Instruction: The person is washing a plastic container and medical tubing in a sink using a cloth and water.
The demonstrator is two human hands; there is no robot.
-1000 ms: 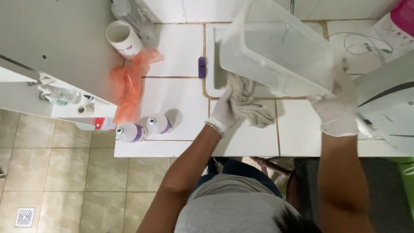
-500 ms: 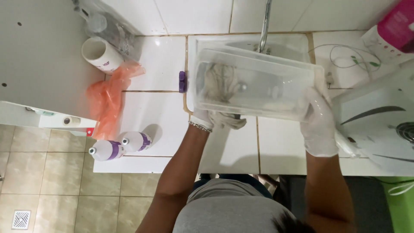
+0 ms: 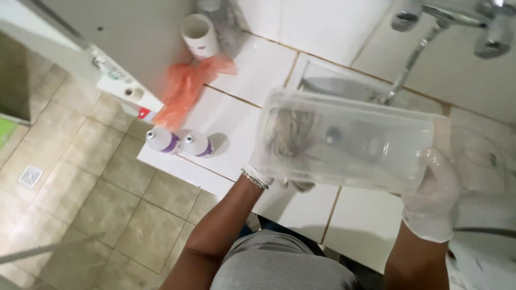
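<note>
Both hands, left hand (image 3: pixel 263 166) and right hand (image 3: pixel 432 198), wear thin white gloves; a bracelet (image 3: pixel 252 178) sits on the left wrist; the shirt (image 3: pixel 279 266) is grey.

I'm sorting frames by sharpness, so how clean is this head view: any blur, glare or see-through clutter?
Head view: soft motion blur overall, worst on the tap; even indoor light with pale glare on the white tiles; the clear plastic tub shows a smeared cloth through its wall; both gloved hands, left hand and right hand, look hazy-edged.

Orange plastic bag (image 3: pixel 185 88) beside white cup (image 3: pixel 200 35); two purple-labelled bottles (image 3: pixel 181 143) at counter edge.
</note>
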